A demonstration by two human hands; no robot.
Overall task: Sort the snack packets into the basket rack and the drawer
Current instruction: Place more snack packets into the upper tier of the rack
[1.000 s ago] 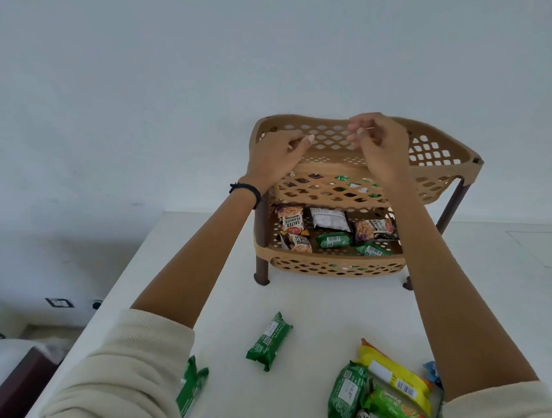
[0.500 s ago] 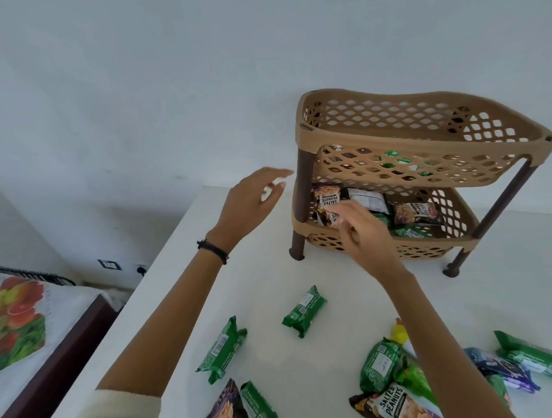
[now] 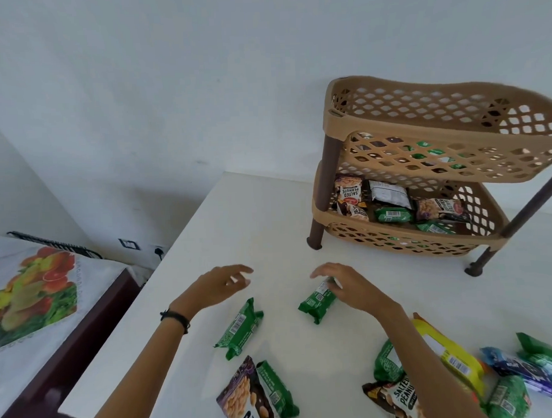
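Note:
A tan two-tier basket rack (image 3: 334,117) stands at the back of the white table (image 3: 269,227). Its lower tier holds several peanut and green packets; green ones show through the upper tier's lattice. My right hand (image 3: 352,287) rests on the far end of a green packet (image 3: 315,302) lying on the table, fingers curled over it. My left hand (image 3: 216,284) hovers open above the table, left of that packet. Another green packet (image 3: 239,329) lies below the left hand. No drawer is in view.
More packets lie at the near edge: a peanut packet (image 3: 243,397) with a green one (image 3: 276,388), and a pile at the right with a yellow packet (image 3: 452,356), a blue one (image 3: 521,372) and green ones. A bed with fruit-print cover (image 3: 30,298) is left, below the table edge.
Both hands have come down from the rack's top tier to the table. The right hand has landed on a green packet; the view has dropped toward the table.

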